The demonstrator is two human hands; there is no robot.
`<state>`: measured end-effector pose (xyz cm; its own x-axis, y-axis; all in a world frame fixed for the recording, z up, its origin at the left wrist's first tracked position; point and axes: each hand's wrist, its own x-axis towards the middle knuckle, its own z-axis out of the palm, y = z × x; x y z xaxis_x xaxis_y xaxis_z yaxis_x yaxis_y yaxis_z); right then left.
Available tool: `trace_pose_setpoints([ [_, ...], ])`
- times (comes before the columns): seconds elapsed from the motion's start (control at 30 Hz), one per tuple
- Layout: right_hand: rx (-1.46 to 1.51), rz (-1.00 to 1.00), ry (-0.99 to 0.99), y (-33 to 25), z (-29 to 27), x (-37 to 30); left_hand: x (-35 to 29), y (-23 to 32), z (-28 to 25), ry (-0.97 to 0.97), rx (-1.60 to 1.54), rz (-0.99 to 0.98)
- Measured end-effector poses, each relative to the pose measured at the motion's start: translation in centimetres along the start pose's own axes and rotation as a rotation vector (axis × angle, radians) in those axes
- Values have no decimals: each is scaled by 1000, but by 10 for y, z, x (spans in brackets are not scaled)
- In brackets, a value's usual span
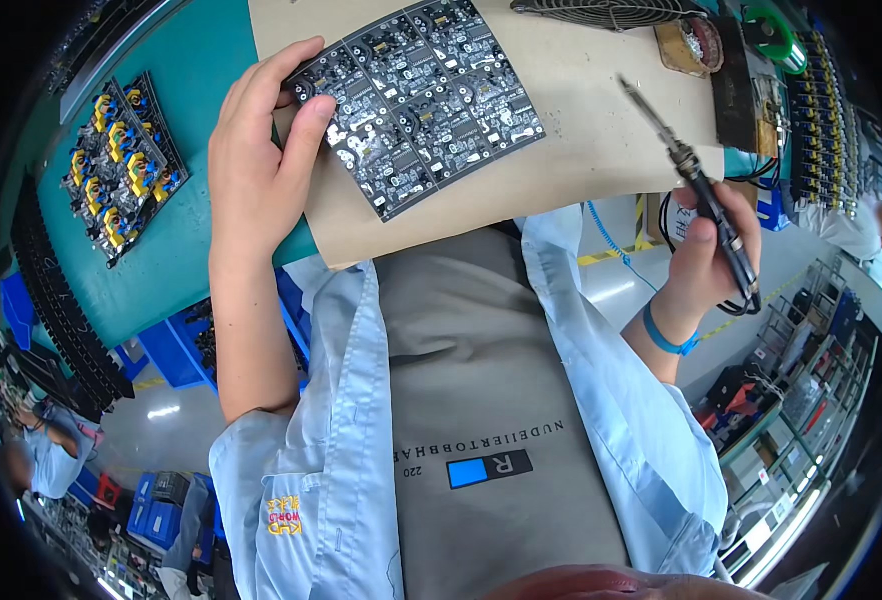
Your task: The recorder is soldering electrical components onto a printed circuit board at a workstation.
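My left hand (265, 150) grips the left edge of a black circuit board panel (441, 110), thumb on top and fingers around the far corner. The panel is divided into several equal sections crowded with small parts and solder spots. It is tilted a little over a sheet of brown cardboard (601, 130). In my right hand (709, 240) is a soldering iron (713, 200), held by its dark handle. Its metal tip points up and to the left, apart from the panel. A blue wrist strap (669, 336) circles my right wrist.
At the left on the green mat (186, 90) lies another board (126, 165) with yellow and blue components. A brown tip-cleaning holder (689, 46), a black fan grille (606, 10) and a green solder spool (776, 40) stand at the back right. More boards (826, 130) line the far right.
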<state>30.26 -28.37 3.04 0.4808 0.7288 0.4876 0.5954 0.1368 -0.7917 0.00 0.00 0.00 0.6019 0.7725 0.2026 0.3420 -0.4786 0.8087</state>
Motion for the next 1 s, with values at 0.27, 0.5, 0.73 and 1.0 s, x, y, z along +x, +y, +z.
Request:
trace_pose_setpoints([
  [0.27,-195,3,516,44,9,8,4,-6,1,119,131,113],
  [0.5,-90,147,505,49,18,7,0,-7,10,196,412,169],
  [0.73,55,-66,347,22,35,-21,-3,11,10,187,64,93],
  [1.0,41,-255,10,-17,54,-23,-20,49,13,178,-385,-118],
])
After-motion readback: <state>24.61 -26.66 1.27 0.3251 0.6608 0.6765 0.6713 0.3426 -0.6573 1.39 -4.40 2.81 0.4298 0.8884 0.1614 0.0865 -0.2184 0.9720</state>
